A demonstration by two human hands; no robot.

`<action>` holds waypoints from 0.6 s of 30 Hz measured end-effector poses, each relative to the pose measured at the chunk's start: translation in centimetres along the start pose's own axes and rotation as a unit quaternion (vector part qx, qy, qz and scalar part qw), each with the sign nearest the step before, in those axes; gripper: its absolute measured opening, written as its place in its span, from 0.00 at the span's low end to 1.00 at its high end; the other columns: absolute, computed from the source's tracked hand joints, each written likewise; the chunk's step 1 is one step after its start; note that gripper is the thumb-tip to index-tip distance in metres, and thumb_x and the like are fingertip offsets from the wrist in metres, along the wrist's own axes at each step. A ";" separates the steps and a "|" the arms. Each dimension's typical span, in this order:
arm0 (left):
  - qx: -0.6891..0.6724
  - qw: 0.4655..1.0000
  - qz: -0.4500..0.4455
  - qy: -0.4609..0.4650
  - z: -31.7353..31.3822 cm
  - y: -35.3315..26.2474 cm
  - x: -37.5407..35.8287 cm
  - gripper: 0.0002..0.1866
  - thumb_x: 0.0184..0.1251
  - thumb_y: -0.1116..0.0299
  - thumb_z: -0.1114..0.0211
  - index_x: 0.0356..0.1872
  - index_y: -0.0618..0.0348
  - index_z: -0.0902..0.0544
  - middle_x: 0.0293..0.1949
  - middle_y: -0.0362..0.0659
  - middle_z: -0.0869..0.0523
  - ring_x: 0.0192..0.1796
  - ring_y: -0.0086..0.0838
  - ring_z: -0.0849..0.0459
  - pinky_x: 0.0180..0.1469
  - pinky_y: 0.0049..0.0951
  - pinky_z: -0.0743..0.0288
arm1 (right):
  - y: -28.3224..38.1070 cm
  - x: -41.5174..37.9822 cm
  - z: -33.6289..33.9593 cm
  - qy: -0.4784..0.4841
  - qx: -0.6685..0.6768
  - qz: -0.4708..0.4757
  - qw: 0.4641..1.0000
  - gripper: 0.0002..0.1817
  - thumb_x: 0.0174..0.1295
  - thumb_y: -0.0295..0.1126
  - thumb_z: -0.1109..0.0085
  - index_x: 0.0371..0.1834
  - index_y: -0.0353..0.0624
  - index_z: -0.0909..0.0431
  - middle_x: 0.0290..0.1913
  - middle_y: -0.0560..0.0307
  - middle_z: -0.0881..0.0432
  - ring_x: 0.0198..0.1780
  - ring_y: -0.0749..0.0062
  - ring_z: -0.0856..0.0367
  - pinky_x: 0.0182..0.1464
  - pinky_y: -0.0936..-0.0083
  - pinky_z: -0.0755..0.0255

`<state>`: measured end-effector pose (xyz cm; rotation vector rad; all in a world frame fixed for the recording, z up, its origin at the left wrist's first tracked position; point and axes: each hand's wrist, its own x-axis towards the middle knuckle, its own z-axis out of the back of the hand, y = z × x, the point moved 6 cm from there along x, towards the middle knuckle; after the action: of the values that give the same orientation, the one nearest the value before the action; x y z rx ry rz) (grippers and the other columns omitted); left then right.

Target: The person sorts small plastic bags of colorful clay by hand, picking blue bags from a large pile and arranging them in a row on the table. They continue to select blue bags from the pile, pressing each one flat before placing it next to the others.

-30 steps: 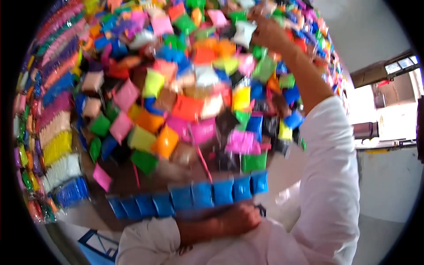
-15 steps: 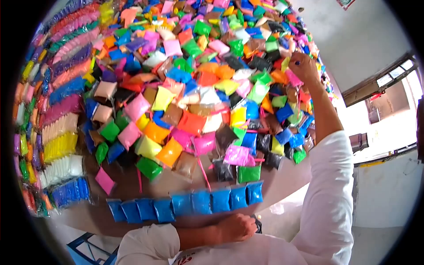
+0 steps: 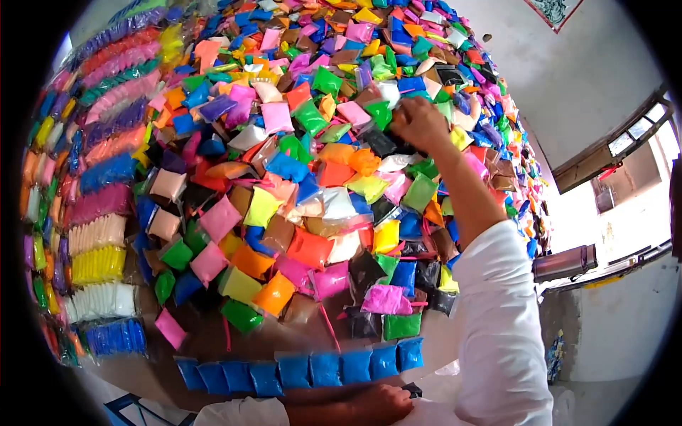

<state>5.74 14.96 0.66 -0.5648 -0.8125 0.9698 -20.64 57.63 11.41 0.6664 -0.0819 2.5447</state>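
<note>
Stretched out over the big pile of coloured packets, my right hand (image 3: 420, 124) is among packets near a green one (image 3: 379, 113) and a black one (image 3: 377, 142). Its fingertips are too hidden to tell what they hold. My left hand (image 3: 383, 405) rests curled close to my body at the bottom, below the row of packets; what it holds, if anything, is hidden. Several blue packets (image 3: 293, 370) lie side by side in a row along the near table edge. A pink packet (image 3: 170, 328) lies left of them.
Sorted stacks stand at the left, among them yellow packets (image 3: 99, 265), white packets (image 3: 101, 303) and dark blue packets (image 3: 116, 337). The brown table surface (image 3: 277, 341) shows near the front. A window opening (image 3: 639, 184) is in the right wall.
My right hand has moved left across the pile. The view has shifted, so the blue row and my left hand appear lower.
</note>
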 end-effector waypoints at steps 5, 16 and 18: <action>0.008 0.998 0.045 -0.035 1.4 -0.4 0.7 0.10 0.56 0.66 0.40 0.17 0.53 0.26 0.21 0.47 0.22 0.25 0.39 0.19 0.26 0.43 0.26 | 4.5 -3.7 0.2 -0.043 -0.034 0.152 0.987 0.06 0.50 0.27 0.38 0.32 0.43 0.19 0.41 0.53 0.17 0.45 0.52 0.21 0.50 0.59 0.28; 0.045 0.999 -0.028 -0.007 -0.7 -0.3 0.0 0.09 0.54 0.63 0.41 0.18 0.53 0.21 0.23 0.44 0.18 0.28 0.35 0.17 0.28 0.38 0.23 | -3.2 -6.7 7.5 0.127 -0.176 0.095 0.972 0.11 0.49 0.37 0.36 0.33 0.46 0.13 0.50 0.58 0.16 0.59 0.59 0.24 0.61 0.61 0.31; 0.157 0.984 -0.082 0.015 -0.4 -0.9 0.2 0.10 0.54 0.63 0.41 0.17 0.53 0.21 0.23 0.43 0.19 0.28 0.34 0.17 0.28 0.37 0.24 | -4.3 -6.3 8.7 0.168 -0.195 0.007 0.966 0.12 0.49 0.36 0.36 0.34 0.43 0.13 0.47 0.57 0.16 0.58 0.58 0.23 0.60 0.61 0.30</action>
<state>6.60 14.72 1.17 -0.2363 -0.6513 0.9128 -9.93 56.95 15.76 0.0809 -0.4552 2.5108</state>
